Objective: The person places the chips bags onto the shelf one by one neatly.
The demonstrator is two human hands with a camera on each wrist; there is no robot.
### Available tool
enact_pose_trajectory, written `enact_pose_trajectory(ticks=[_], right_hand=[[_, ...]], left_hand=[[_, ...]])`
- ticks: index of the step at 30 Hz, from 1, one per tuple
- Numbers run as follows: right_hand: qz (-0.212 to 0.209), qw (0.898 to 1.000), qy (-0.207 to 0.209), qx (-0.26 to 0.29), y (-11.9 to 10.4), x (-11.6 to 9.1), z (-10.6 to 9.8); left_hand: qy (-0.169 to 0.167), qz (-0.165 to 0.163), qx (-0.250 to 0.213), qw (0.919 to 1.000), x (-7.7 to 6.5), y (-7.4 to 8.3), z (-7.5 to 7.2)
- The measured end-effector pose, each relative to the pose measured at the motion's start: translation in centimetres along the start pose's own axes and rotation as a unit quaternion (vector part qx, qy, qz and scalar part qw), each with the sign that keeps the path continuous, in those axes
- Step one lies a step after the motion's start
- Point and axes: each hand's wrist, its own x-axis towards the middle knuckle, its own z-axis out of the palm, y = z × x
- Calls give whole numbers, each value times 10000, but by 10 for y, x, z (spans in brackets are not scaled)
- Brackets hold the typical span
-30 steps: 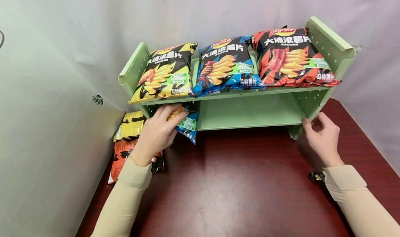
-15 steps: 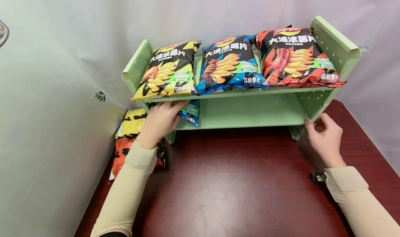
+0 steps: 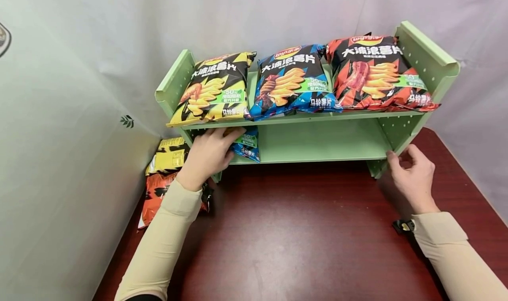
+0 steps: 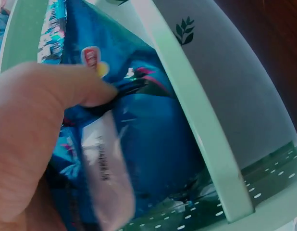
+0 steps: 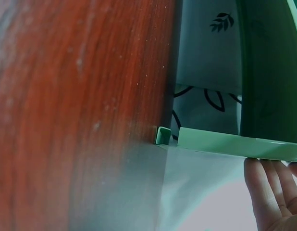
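Left hand (image 3: 210,153) pinches 1 blue chip bag (image 3: 247,144), thumb on its face; bag sits in the lower shelf (image 3: 321,138) of the green rack, at the left end by the front edge. Right hand (image 3: 412,177) touches the rack's right side panel (image 3: 401,127) near its front edge with thumb and fingertips; can't tell if it grips. Upper shelf, left edge to right: 1 yellow bag (image 3: 216,91), 1 dark-blue bag (image 3: 291,83), 1 red bag (image 3: 375,78). Near the tabletop (image 3: 297,230) left edge: 1 yellow packet (image 3: 164,161), 1 orange packet (image 3: 152,204), partly hidden.
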Motion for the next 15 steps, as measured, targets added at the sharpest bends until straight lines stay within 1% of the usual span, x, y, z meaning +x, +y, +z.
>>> enact_pose_trajectory(ticks=[3, 6, 15], right_hand=[[-26, 10000, 24, -3, 1, 0, 0], [-49, 10000, 30, -16, 1, 0, 1], [-72, 10000, 25, -5, 1, -1, 0]], left_hand=[[-141, 27, -21, 9999, 0, 1, 2], [-206, 53, -27, 9998, -1, 3, 6], [-241, 63, -71, 9997, -8, 6, 17]])
